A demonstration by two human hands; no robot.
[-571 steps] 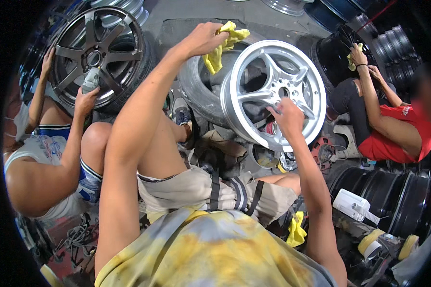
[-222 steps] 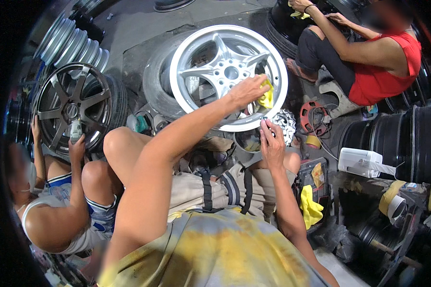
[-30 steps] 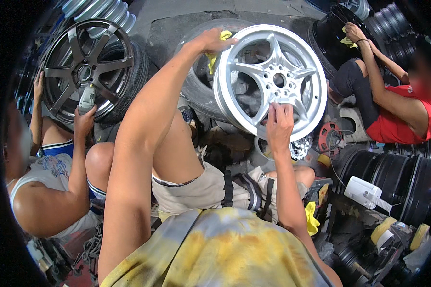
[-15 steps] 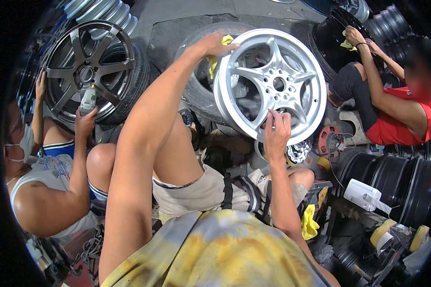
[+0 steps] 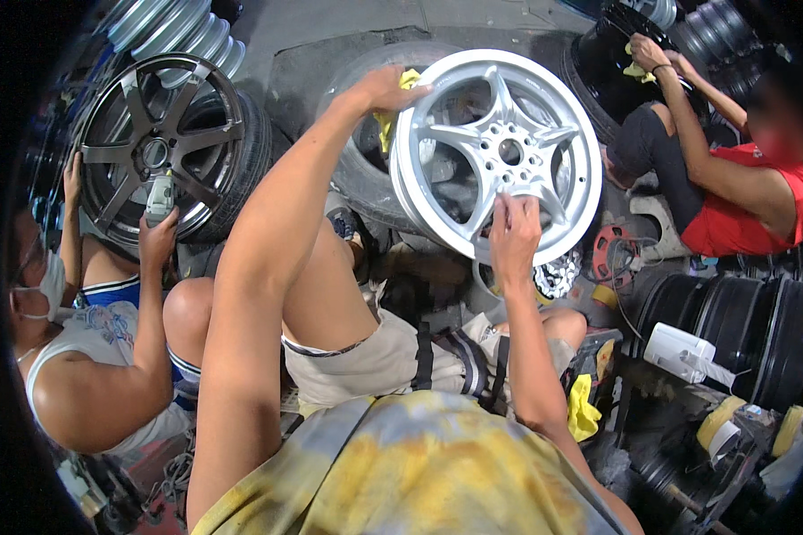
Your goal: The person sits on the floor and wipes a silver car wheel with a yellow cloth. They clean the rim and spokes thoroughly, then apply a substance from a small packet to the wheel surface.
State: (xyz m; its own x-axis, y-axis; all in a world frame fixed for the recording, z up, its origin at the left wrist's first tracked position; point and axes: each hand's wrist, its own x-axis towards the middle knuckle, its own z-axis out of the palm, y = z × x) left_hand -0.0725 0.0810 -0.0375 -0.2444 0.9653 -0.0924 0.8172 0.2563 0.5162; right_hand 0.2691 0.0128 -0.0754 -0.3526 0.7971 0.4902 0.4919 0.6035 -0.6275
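A silver alloy wheel with star-like spokes stands tilted in front of me, propped over a tire on the floor. My left hand is closed on its upper left rim, with a yellow cloth caught between palm and metal. At the lower spokes, below the hub, my right hand is bent inward with its fingertips pinched together close to the metal. Whatever those fingers hold, if anything, is too small or hidden to make out.
At left a co-worker holds a grey power tool against a dark spoked wheel. A co-worker in red at right handles a black wheel with a yellow cloth. Black rims, a white box-shaped item and another yellow cloth lie nearer.
My right fingertips have shifted slightly across the lower spokes, a little nearer the hub. My left hand keeps its hold on the rim. The whole view has moved slightly.
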